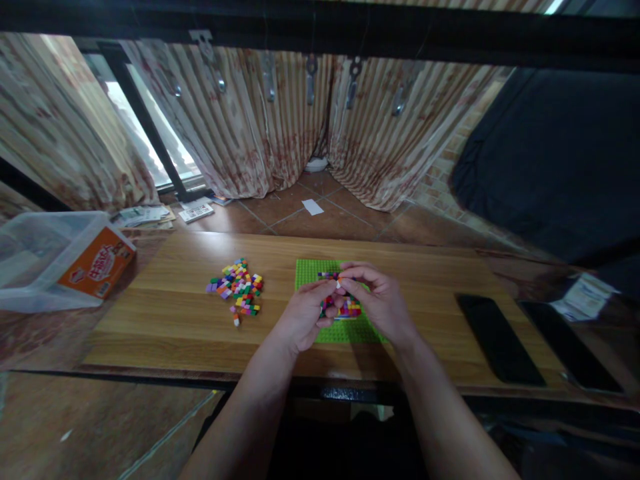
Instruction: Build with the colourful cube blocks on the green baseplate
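Both hands meet above a green studded baseplate [306,272] on the wooden table. My left hand [309,313] and my right hand [377,297] pinch small toy bricks [339,283], white and orange, between thumbs and fingertips. Beneath the fingers, a cluster of coloured bricks [350,309] sits on the baseplate, partly hidden by the hands. To the left lies a loose pile of small bricks [240,287] in many colours. A white and orange brick piece [237,320] lies at the pile's near edge.
A clear plastic bin [50,260] with an orange label stands left of the wooden table [185,333]. Two dark flat devices, a nearer one [500,340] and a farther one [570,347], lie at the right. Metal clips [311,80] hang from a dark bar overhead, before striped curtains [240,127].
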`<state>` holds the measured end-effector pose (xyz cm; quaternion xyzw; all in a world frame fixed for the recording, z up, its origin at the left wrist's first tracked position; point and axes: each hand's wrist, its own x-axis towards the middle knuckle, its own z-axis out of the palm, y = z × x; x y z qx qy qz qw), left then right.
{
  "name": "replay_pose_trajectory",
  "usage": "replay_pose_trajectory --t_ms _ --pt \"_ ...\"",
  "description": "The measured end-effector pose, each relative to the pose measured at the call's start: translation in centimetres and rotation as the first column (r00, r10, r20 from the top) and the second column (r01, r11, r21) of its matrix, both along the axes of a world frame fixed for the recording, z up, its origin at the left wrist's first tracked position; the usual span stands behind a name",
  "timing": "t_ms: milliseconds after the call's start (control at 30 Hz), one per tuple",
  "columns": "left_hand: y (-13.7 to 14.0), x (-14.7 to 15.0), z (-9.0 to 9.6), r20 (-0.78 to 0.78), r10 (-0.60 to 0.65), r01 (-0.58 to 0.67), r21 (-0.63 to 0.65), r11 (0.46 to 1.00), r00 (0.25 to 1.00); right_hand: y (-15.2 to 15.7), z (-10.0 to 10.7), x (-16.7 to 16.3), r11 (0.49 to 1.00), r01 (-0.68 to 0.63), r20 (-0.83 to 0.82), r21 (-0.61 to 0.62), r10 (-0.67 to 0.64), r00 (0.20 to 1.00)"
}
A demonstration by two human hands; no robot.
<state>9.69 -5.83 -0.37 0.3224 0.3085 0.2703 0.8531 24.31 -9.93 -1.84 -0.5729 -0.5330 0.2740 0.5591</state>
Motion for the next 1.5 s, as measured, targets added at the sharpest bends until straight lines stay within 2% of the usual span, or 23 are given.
replay_pose_trajectory --t_ms 133,400,633,733,833,967,1067,1200,1333,1500 --pt "-0.1 0.0 0.0 0.017 0.023 -0.023 0.007 1.000 1.000 0.0 0.1 0.0 0.999 -0.029 -0.061 -0.019 0.028 0.998" --pt "-0.1 -0.1 0.0 0.045 -0.015 0.014 0.013 1.000 0.999 -0.2 0.4 0.2 0.999 -0.042 -0.051 0.010 0.043 0.998" --pt "-0.4 -0.3 0.5 0.031 -0.071 0.070 0.031 0.997 0.997 -0.5 0.4 0.3 0.996 -0.086 -0.269 -0.001 0.083 0.960" --pt "-0.3 -0.4 0.5 0.017 -0.078 0.078 0.027 0.997 0.997 -0.4 0.5 0.6 0.998 -0.062 -0.309 0.003 0.060 0.949" --pt "0.2 -0.7 0.3 0.016 -0.037 0.036 0.016 0.999 0.999 -0.2 0.2 1.4 0.999 0.034 -0.228 0.009 -0.031 0.973" --pt "0.9 -1.1 0.3 0.011 0.072 -0.072 0.002 0.997 0.997 0.2 -0.7 2.4 0.990 0.143 -0.007 0.004 -0.143 0.990" --pt "1.2 -1.3 0.4 -0.013 0.121 -0.121 -0.002 0.993 0.993 0.4 -1.4 2.4 0.981 0.192 0.156 -0.009 -0.188 0.970" --pt "1.1 -1.2 0.4 -0.026 0.122 -0.123 -0.006 0.992 0.992 0.6 -2.2 2.1 0.970 0.242 0.300 -0.022 -0.225 0.927" --pt "1.0 -1.2 0.2 -0.032 0.119 -0.119 -0.008 0.993 0.992 0.9 -2.6 2.0 0.962 0.273 0.364 -0.022 -0.247 0.898" --pt "1.1 -1.2 0.0 -0.024 0.106 -0.106 0.002 0.994 0.994 1.3 -2.8 1.9 0.955 0.293 0.313 -0.042 -0.266 0.912"
